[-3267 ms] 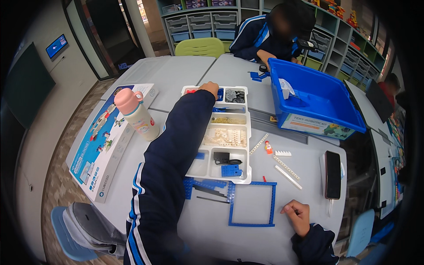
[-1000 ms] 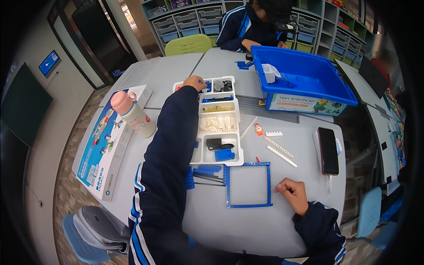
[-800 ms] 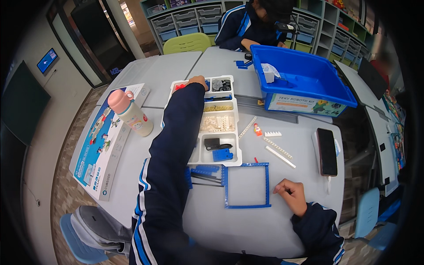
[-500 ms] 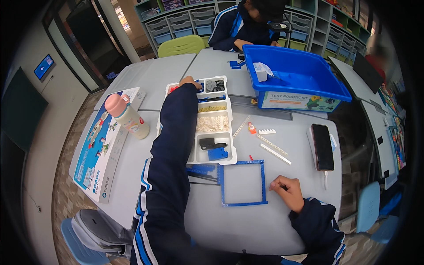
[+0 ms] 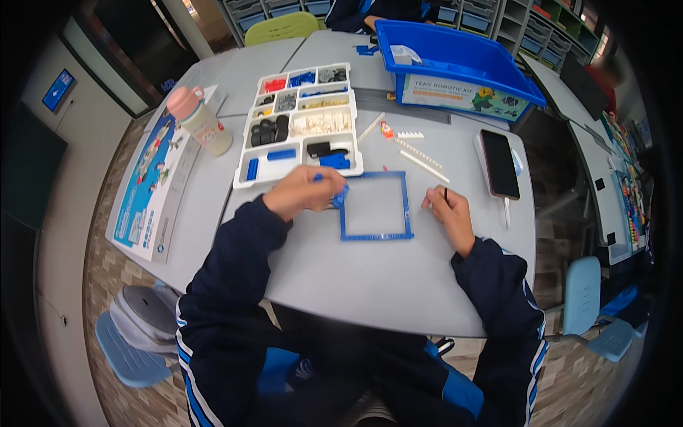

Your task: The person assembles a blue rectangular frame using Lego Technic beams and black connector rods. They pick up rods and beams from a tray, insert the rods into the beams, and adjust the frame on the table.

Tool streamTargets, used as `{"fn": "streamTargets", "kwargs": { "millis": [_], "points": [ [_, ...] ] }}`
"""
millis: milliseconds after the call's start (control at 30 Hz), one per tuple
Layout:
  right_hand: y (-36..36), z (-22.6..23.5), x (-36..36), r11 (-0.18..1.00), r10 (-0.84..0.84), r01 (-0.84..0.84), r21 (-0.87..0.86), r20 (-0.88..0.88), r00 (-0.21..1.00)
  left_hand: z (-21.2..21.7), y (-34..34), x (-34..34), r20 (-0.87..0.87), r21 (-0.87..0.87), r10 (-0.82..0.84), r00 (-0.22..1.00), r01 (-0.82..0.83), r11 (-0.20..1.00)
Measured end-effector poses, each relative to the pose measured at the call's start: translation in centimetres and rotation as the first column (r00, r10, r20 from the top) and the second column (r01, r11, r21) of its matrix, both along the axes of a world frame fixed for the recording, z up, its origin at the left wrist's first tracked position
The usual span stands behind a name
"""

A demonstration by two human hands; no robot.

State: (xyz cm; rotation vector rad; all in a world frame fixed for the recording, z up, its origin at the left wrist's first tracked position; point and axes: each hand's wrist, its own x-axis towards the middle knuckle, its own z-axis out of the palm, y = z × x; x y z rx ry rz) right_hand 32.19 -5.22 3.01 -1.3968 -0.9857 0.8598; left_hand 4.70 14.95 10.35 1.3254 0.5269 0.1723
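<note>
A square frame (image 5: 377,237) of blue building beams lies flat on the table. At its upper left corner my left hand (image 5: 302,193) is closed, with a small blue piece (image 5: 318,177) showing at its fingers. Blue beams (image 5: 340,198) lie partly hidden beside that hand. My right hand (image 5: 451,217) is right of the frame, apart from it, its fingers curled around a small, thin black piece (image 5: 446,193). Beyond my left hand stands a white sorting tray (image 5: 245,167) of red, blue, grey, black and white building parts.
White beams (image 5: 423,166), a white toothed rack (image 5: 410,135) and a small orange-and-white figure (image 5: 386,129) lie past the frame. A phone (image 5: 499,164) with a cable is at right. A blue bin (image 5: 462,57) stands behind; a bottle (image 5: 206,128) and flat box (image 5: 153,192) are left.
My left hand has come back from the tray's far compartments to the frame's upper left corner, bringing a small blue piece. My right hand stays beside the frame. The view has tilted downward.
</note>
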Motion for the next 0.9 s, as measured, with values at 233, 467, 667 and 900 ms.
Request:
{"fn": "streamTargets", "kwargs": {
  "millis": [233,467,667,900],
  "points": [
    [-0.3,-0.1,-1.7,0.996,-0.030,-0.009,0.091,0.420,0.907,-5.8,-7.7,-2.4,0.059,0.937,0.306,0.950,-0.159,0.312],
    [0.1,-0.6,-1.8,0.978,-0.166,0.101,0.181,0.396,0.903,-7.5,-6.3,-3.2,0.032,0.980,0.291,0.956,-0.088,0.180],
    [0.3,-0.9,-1.4,0.986,-0.151,0.109,0.129,0.384,0.911,-5.7,-5.0,-5.5,-0.108,0.798,0.357,0.928,-0.134,0.588],
    [0.4,-1.0,-1.3,0.992,-0.119,0.095,0.084,0.359,0.926,-8.0,-5.6,-7.2,0.016,0.979,0.262,0.965,-0.069,0.193]
  ]
}}
